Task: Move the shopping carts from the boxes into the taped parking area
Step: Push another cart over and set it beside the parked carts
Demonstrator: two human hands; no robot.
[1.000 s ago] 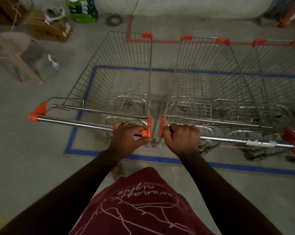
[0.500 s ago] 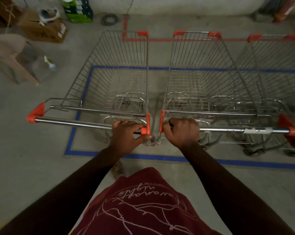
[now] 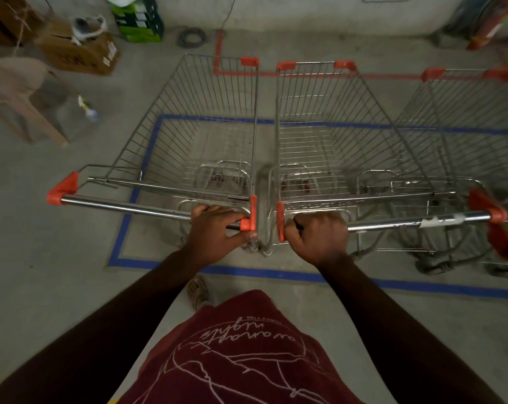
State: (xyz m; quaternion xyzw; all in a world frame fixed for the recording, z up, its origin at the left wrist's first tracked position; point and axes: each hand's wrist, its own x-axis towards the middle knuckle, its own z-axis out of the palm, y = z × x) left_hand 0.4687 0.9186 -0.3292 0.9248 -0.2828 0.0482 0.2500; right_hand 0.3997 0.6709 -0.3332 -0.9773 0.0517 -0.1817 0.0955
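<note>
Grey concrete floor (image 3: 42, 287) carries a blue tape rectangle (image 3: 130, 205), with a cardboard box (image 3: 77, 52) far left. Left hand (image 3: 214, 237) is wrapped around the handle end of the left cart (image 3: 206, 135). Right hand (image 3: 319, 237) is closed on the handle of the middle cart (image 3: 334, 141). Both carts stand inside the tape, side by side. At right, a third cart (image 3: 474, 135).

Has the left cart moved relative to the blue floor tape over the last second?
No, not noticeably: the left cart sits where it was against the near-left corner of the blue tape.
</note>
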